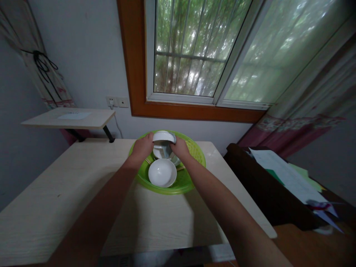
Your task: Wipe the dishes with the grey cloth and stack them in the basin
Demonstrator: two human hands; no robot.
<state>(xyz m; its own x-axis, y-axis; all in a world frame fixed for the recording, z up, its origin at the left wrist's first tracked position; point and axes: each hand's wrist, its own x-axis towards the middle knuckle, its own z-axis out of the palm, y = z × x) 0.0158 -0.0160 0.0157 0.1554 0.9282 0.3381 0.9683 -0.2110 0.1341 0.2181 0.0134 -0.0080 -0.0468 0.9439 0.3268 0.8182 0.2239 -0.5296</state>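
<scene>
A white bowl (pixel 162 136) is held up on its side over a green plastic basin (pixel 167 191). My left hand (pixel 143 147) is closed on its left edge. At the opposite edge, my right hand (pixel 180 147) grips the bowl, and a pale grey, cloth-like piece (pixel 167 151) hangs by its fingers. Below, a second white bowl (pixel 162 172) rests upright in the front of the basin. Another white dish (pixel 158 152) lies behind it, partly hidden by the held bowl. Thin light-brown sticks, apparently chopsticks (pixel 180 168), show at both sides.
The basin stands on a pale wooden table (pixel 91 193) close to the wall. A small raised shelf (pixel 69 118) occupies the table's back left. Papers (pixel 286 172) lie on dark furniture (pixel 261 185) to the right. A barred window (pixel 194 48) is ahead.
</scene>
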